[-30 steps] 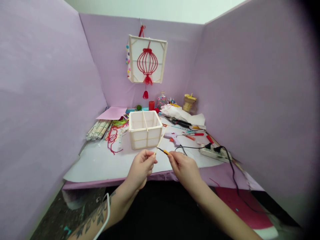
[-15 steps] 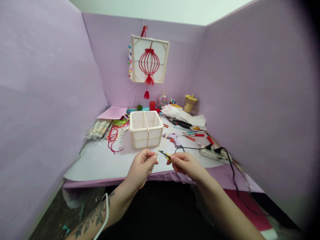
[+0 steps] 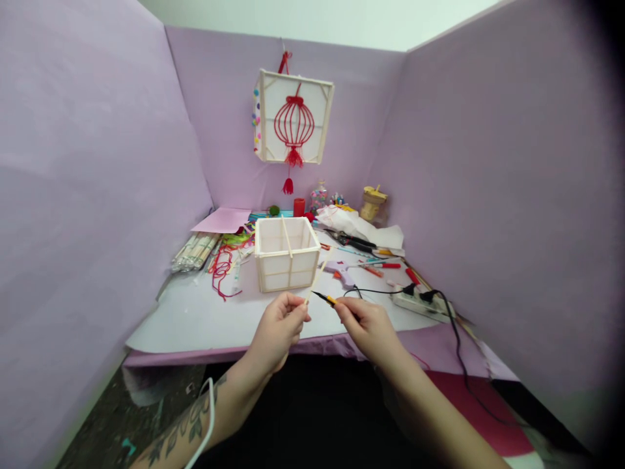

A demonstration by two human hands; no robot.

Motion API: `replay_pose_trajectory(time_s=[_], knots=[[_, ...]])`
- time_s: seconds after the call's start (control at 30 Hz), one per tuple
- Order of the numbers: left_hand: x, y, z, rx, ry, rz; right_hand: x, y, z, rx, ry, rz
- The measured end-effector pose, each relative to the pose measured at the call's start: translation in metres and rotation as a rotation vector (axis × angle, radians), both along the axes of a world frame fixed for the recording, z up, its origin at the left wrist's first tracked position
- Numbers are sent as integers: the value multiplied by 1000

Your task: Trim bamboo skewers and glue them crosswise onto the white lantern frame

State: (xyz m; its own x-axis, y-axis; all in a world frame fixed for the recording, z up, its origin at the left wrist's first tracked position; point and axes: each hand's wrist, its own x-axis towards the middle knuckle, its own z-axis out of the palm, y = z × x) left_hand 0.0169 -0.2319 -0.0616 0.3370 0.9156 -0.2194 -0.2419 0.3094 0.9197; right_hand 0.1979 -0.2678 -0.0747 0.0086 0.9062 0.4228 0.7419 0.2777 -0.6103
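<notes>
My left hand (image 3: 283, 326) pinches the near end of a thin pale wooden stick (image 3: 322, 272), which slants away up to the right. Closed around a utility knife (image 3: 324, 298) with a yellow and black body is my right hand (image 3: 368, 326). The dark pointed blade lies at the stick, just beyond my left fingertips; whether it touches the wood I cannot tell. Behind my hands stands a box-shaped lantern frame (image 3: 288, 270) of pale sticks with white panels. Its top is open, with one stick laid across.
A finished lantern (image 3: 297, 120) with red decoration hangs at the back. On the right lie a lilac glue gun (image 3: 342, 270), black-handled pliers (image 3: 354, 242) and a power strip (image 3: 422, 301) with cords. Bundled sticks (image 3: 195, 253) and red cord (image 3: 222, 270) lie left.
My right hand has turned the knife, so the blade now shows narrower, and has shifted slightly to the right. The left hand keeps its pinch on the stick. The view has shifted slightly.
</notes>
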Motion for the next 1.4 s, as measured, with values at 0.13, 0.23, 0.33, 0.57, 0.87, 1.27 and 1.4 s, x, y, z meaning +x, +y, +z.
replay_pose_trajectory(time_s=[0.13,0.23,0.33,0.57,0.87,1.27,1.4], knots=[[3,0,-2,-9,-3,21,-8,-5,-7,138,-200,-113],[5,1,-2,-7,-7,43,-16,-9,-11,163,-304,-208],[6,1,-3,8,2,67,-19,-9,-9,83,-280,-197],[3,0,-2,25,55,40,-4,0,6,-274,64,-22],[0,2,-1,86,116,17,3,11,4,-590,465,98],[2,0,5,46,9,6,-3,-2,5,-134,412,25],[2,-1,3,77,28,12,-5,-1,1,-102,363,17]])
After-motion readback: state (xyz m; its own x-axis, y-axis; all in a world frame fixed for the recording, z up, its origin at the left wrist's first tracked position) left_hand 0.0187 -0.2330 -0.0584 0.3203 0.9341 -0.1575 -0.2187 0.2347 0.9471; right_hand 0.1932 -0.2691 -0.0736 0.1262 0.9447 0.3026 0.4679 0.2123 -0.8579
